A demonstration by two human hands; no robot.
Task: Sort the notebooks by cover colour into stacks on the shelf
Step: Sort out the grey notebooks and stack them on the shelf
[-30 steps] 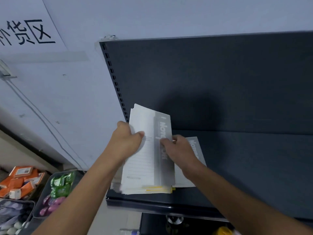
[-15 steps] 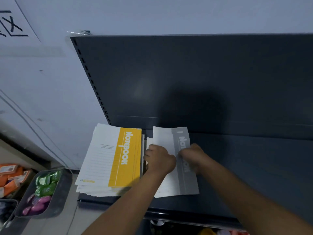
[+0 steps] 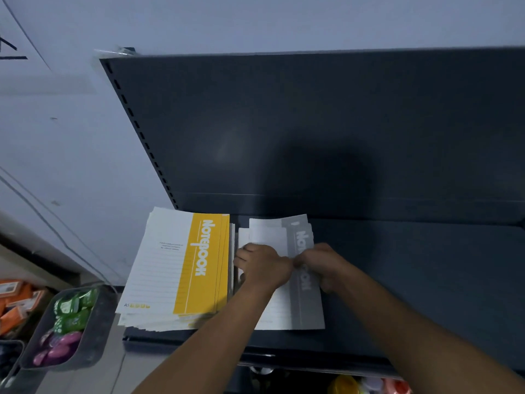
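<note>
A stack of yellow-banded notebooks [image 3: 181,268] lies at the left end of the dark shelf [image 3: 412,280]. Right beside it lies a smaller stack of grey-banded notebooks [image 3: 295,234]. My left hand [image 3: 261,265] rests with curled fingers on the left edge of the grey stack. My right hand [image 3: 321,263] grips the grey stack at its right edge, over the grey band. The two hands touch each other above the top grey notebook. The lower notebooks in both stacks are mostly hidden.
The shelf's dark back panel [image 3: 312,132] rises behind the stacks, with a pale wall [image 3: 56,137] to the left. A grey bin [image 3: 93,342] of green and purple packets stands below left. Orange packs [image 3: 14,302] lie farther left. Coloured items [image 3: 346,385] show under the shelf.
One second ago both hands held the grey notebook over the left stack. It moved right and now lies on the grey stack, uncovering the yellow notebook. The hands have come together.
</note>
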